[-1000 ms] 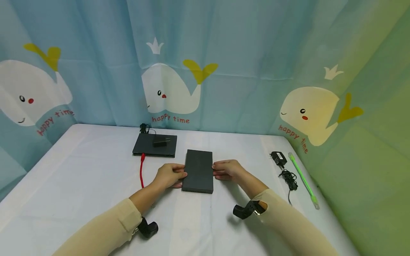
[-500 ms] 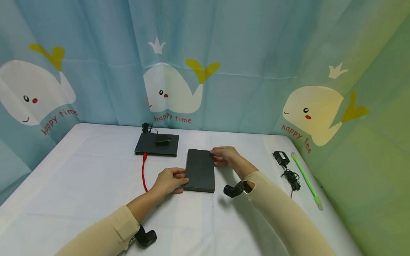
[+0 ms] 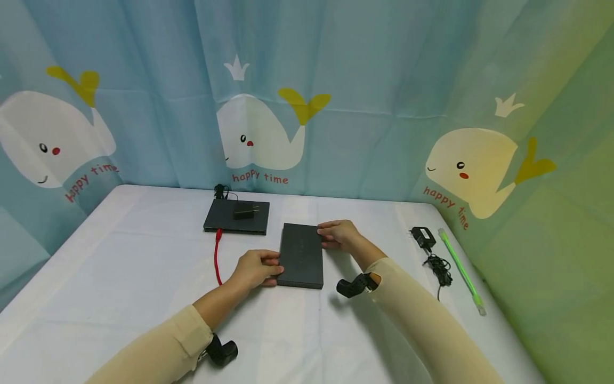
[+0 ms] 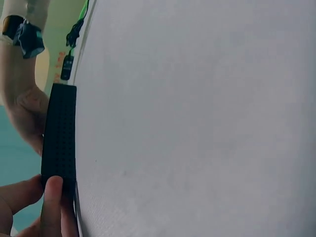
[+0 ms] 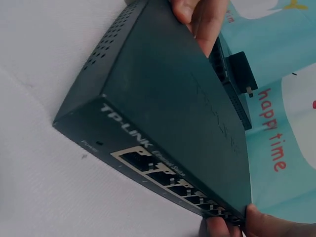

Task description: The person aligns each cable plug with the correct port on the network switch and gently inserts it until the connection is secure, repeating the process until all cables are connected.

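Observation:
A flat black Ethernet switch (image 3: 301,256), lettered TP-LINK, lies on the white table with a row of ports (image 5: 173,182) along its right side. My left hand (image 3: 254,269) grips its left edge, thumb near the top rim; in the left wrist view those fingers (image 4: 52,207) hold the switch's side. At the far right corner, my right hand (image 3: 339,236) pinches the switch; the right wrist view shows the thumb (image 5: 264,222) at the corner and a finger low by the ports.
Behind to the left lies another black box (image 3: 230,213), a power adapter (image 3: 243,212) on top and a red cable (image 3: 217,258) plugged in. To the right are a black adapter (image 3: 423,237) with coiled cord (image 3: 438,266) and a green cable (image 3: 462,272). A curtain (image 3: 364,154) hangs behind.
My right hand has slid from the middle of the switch's right edge to its far right corner. My left hand stays at the left edge, and the switch keeps its place.

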Tool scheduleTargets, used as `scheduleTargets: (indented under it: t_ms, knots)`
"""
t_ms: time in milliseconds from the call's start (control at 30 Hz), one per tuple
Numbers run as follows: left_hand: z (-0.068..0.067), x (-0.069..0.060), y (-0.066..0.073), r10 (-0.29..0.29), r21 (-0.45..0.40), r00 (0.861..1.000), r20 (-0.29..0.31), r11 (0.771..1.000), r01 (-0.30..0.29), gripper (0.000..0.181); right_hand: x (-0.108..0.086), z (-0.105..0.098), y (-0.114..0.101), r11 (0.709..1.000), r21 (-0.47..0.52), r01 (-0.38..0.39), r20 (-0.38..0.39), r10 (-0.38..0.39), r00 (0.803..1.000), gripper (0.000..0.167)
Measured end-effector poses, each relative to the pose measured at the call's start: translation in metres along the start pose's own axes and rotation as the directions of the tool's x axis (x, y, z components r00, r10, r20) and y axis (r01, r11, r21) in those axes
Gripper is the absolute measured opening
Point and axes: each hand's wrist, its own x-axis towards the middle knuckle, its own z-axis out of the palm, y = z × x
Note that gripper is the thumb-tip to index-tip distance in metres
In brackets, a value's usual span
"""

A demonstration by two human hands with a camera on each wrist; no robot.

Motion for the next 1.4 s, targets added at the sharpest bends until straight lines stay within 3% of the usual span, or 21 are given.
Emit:
scheduleTargets:
  t_ms: [300,567,733,867,967,1167,1400]
  knots:
    - [-0.004,0.014,0.006,-0.004,0.049,1.0,0.021,0.999,0.003,0.035,-0.007,-0.007,0.009,0.999,0.016,0.031,-0.04,-0.03,0.999,0.037]
    - [-0.014,0.031,0.015,-0.029,0.142,0.994,0.104,0.99,0.014,0.033,-0.024,-0.015,0.026,0.994,0.086,0.066,-0.082,-0.058,0.995,0.038]
    - [-0.017,0.035,0.017,-0.029,0.171,0.991,0.131,0.985,0.006,0.033,-0.029,-0.021,0.025,0.995,0.087,0.056,-0.052,-0.051,0.997,0.04]
    - [-0.015,0.036,0.016,-0.023,0.165,0.988,0.155,0.986,-0.003,0.033,-0.024,-0.03,0.015,0.998,-0.041,0.051,-0.014,-0.051,0.999,0.042]
    - [-0.014,0.036,0.016,-0.023,0.16,0.986,0.167,0.987,-0.004,0.034,-0.017,-0.034,0.005,0.984,-0.169,0.059,-0.002,-0.06,0.998,0.045]
    - [-0.013,0.039,0.013,-0.038,0.146,0.986,0.16,0.989,0.014,0.035,0.001,-0.026,-0.016,0.93,-0.348,0.121,0.072,-0.102,0.992,0.044]
    - [-0.011,0.038,0.012,-0.043,0.139,0.99,0.134,0.99,0.024,0.033,0.011,-0.009,-0.023,0.859,-0.485,0.161,0.17,-0.088,0.982,0.04]
